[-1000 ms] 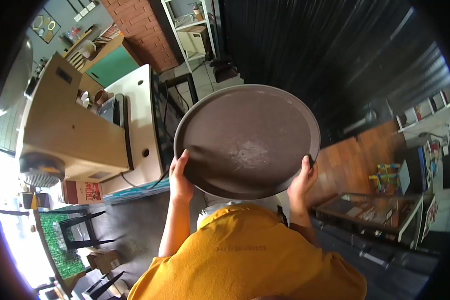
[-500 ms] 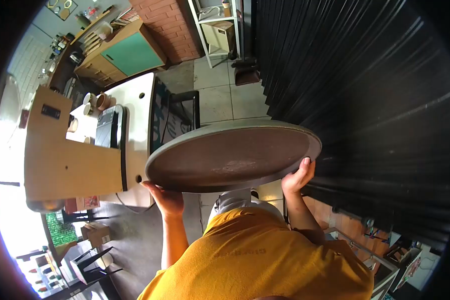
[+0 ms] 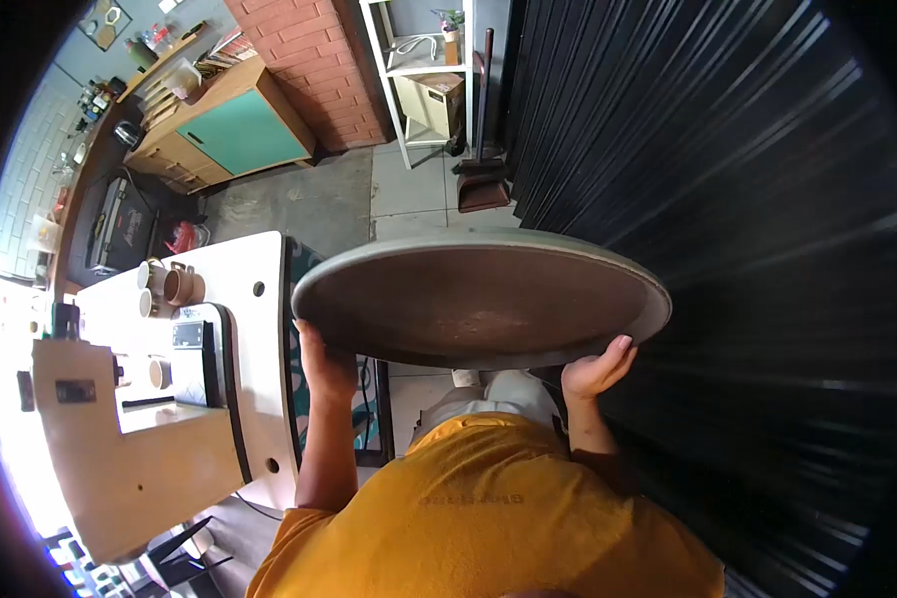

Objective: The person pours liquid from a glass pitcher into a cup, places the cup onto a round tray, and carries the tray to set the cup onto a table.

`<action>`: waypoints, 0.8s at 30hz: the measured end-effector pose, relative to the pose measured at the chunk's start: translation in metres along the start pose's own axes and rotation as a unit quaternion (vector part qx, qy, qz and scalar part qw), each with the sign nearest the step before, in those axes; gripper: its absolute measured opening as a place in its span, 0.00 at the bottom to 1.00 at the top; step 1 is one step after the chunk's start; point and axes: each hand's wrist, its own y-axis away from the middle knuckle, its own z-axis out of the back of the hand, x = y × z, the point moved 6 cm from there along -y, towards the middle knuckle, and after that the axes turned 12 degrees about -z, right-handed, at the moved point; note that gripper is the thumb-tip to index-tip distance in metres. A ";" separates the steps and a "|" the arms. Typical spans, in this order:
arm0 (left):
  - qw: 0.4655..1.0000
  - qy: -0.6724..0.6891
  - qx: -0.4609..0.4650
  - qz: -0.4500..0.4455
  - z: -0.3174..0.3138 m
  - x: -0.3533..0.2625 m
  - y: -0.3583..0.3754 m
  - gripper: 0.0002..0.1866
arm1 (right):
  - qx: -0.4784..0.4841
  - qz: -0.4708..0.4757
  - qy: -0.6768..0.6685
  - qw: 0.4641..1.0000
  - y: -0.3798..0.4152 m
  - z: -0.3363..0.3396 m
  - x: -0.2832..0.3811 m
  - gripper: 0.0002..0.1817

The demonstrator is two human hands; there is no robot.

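A large round tray (image 3: 488, 299) with a dark brown face and a grey-green rim is held in front of my chest, tilted so that its face is toward me. My left hand (image 3: 327, 367) grips it at the lower left edge, thumb over the rim. At the lower right edge, my right hand (image 3: 596, 371) grips it the same way, thumb on the rim. The other fingers of both hands are mostly hidden beneath the tray.
On my left stands a white table (image 3: 259, 349) with several cups (image 3: 177, 286), a scale (image 3: 191, 335) and a wooden-sided machine (image 3: 149, 478). A black corrugated shutter (image 3: 728, 249) runs along my right. Ahead are a white shelf (image 3: 424, 72), a dustpan (image 3: 483, 192) and a green-doored cabinet (image 3: 234, 132).
I have moved forward with the tray still in both hands. The white table and its machine now sit farther back beside me, and the shelf and dustpan appear nearer.
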 end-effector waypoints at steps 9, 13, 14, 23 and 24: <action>0.997 0.027 -0.074 0.016 -0.037 0.035 -0.113 0.39 | 0.096 0.090 0.019 0.991 -0.061 -0.073 -0.007 0.23; 0.995 0.045 -0.083 0.030 -0.066 0.054 -0.175 0.39 | 0.147 0.052 -0.028 0.987 -0.107 -0.125 -0.020 0.26; 0.996 0.043 -0.079 0.022 -0.072 0.059 -0.193 0.39 | 0.154 0.076 -0.042 0.984 -0.115 -0.138 -0.026 0.27; 0.998 0.056 -0.013 -0.011 -0.142 0.087 -0.347 0.38 | 0.138 0.199 -0.022 0.970 -0.214 -0.240 -0.039 0.38; 0.998 0.057 -0.023 -0.013 -0.143 0.089 -0.361 0.38 | 0.149 0.200 -0.023 0.968 -0.219 -0.251 -0.041 0.38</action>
